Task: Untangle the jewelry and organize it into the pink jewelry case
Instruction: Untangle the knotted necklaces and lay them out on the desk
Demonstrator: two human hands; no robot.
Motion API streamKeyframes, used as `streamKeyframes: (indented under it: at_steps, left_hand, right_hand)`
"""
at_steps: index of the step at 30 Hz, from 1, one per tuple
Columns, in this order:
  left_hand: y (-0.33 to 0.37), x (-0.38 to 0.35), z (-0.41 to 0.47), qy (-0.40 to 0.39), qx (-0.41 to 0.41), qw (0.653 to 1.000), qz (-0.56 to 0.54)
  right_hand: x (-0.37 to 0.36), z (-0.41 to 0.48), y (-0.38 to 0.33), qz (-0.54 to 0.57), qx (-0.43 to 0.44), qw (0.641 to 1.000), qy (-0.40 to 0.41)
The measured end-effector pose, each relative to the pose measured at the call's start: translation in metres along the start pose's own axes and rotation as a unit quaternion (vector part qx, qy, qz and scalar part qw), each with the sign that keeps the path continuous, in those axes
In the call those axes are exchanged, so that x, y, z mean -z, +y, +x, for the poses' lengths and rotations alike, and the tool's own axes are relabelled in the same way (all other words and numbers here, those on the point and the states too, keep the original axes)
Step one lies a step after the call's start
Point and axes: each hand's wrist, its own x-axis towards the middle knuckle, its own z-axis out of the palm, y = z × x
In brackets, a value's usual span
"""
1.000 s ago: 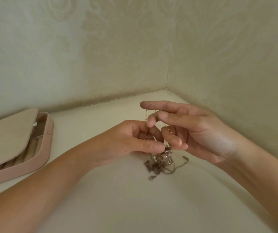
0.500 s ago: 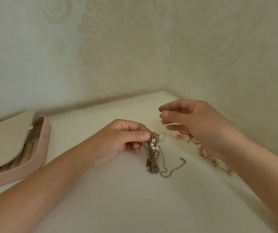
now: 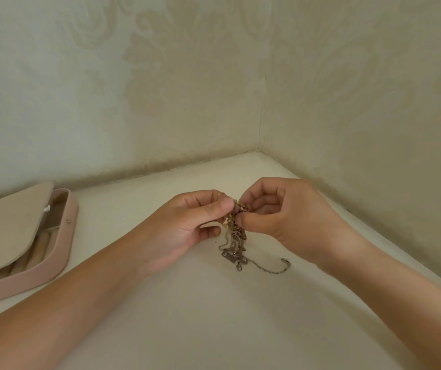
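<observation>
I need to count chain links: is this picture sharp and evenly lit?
Head view: soft, even light, no glare; faint shadows under left hand and right hand; tangled brown metal chains slightly blurred, links unclear; open pink jewelry case stretched at the left edge.

The tangled jewelry (image 3: 236,236) is showing dull metal links; the pink jewelry case (image 3: 40,275) is presenting a smooth matt covering.

Both hands meet over the cream surface (image 3: 214,316) in a wall corner. The left hand (image 3: 187,225) and the right hand (image 3: 280,214) each pinch the top of a tangled clump of chains (image 3: 236,236), which hangs between them, one loose chain end (image 3: 280,267) trailing below the right hand. Well left of the left hand lies the open pink jewelry case (image 3: 62,252).
</observation>
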Motion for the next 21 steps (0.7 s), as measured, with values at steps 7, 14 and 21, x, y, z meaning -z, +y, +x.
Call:
streamKeyframes:
  at_steps: [7,14,21]
  left_hand:
    - [0.002,-0.001,0.000,-0.051,0.005,0.995,-0.087]
    - [0.004,0.002,0.000,-0.039,-0.024,0.991,-0.127]
    - [0.012,-0.009,-0.001,0.068,-0.030,0.975,-0.208]
  right_hand:
    - [0.001,0.002,0.000,-0.001,0.020,0.999,0.036]
    - [0.002,0.002,0.007,-0.092,0.046,0.989,0.104]
    - [0.004,0.004,0.008,-0.068,0.052,0.992,0.094]
